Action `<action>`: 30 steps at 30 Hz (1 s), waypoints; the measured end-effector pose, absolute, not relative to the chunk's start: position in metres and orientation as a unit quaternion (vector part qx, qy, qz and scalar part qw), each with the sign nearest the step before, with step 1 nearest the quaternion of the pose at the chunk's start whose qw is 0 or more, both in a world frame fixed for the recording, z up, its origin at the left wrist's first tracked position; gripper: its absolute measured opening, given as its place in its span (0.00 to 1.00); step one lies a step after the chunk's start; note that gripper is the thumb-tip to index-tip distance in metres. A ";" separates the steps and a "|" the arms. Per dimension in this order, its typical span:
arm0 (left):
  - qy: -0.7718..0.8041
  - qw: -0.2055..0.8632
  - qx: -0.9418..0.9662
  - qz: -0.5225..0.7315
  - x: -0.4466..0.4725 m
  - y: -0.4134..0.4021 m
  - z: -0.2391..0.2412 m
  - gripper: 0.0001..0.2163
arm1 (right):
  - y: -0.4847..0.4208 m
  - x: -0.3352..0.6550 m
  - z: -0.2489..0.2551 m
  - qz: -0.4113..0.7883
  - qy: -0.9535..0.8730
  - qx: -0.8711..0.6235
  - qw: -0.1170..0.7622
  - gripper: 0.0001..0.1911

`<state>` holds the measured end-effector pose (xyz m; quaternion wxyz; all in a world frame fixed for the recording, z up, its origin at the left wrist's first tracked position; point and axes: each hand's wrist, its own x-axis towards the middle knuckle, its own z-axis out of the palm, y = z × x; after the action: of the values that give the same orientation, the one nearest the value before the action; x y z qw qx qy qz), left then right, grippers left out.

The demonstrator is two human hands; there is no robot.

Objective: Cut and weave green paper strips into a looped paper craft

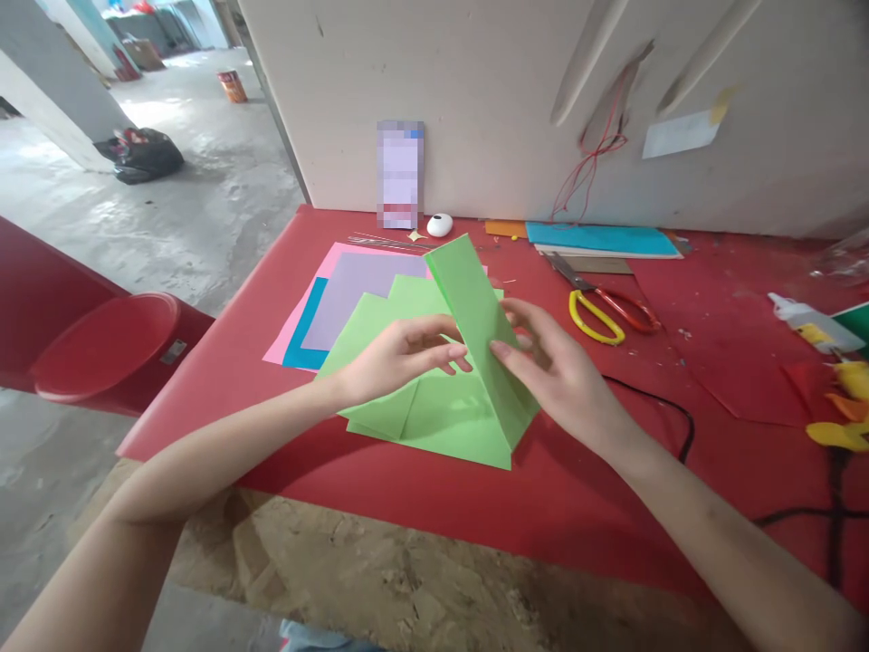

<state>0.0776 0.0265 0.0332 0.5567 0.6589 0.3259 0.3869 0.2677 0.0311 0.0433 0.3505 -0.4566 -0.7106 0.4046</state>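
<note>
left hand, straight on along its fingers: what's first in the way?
The left hand points right, fingertips apparently touching the raised flap of the green paper, so that comes first. Just behind the flap sits the right hand.

A light green paper sheet (441,421) lies mid-bench on the red-covered bench (407,493). The left hand (400,358) rests its fingertips on the sheet, against a folded flap. The right hand (557,371) pinches that flap, which stands upright. Pink, blue and lilac paper sheets (343,294) lie partly under the green sheet, toward the far left corner. Yellow-and-red-handled scissors (604,312) lie nearer the far edge.
</note>
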 end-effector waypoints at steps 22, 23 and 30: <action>0.374 -0.100 0.865 0.320 0.065 0.035 0.037 0.08 | 0.038 0.284 0.051 0.636 -0.569 -0.432 0.290 0.28; 0.350 -0.111 0.882 0.296 0.063 0.036 0.037 0.07 | 0.038 0.286 0.054 0.648 -0.559 -0.436 0.277 0.30; 0.200 -0.155 0.959 0.124 0.072 0.028 0.042 0.31 | 0.038 0.283 0.058 0.727 -0.555 -0.384 0.128 0.31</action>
<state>0.0716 0.0280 0.0425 -0.1554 0.9594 0.1999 0.1239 0.2826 0.0383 0.0581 0.1279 -0.3840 -0.5549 0.7269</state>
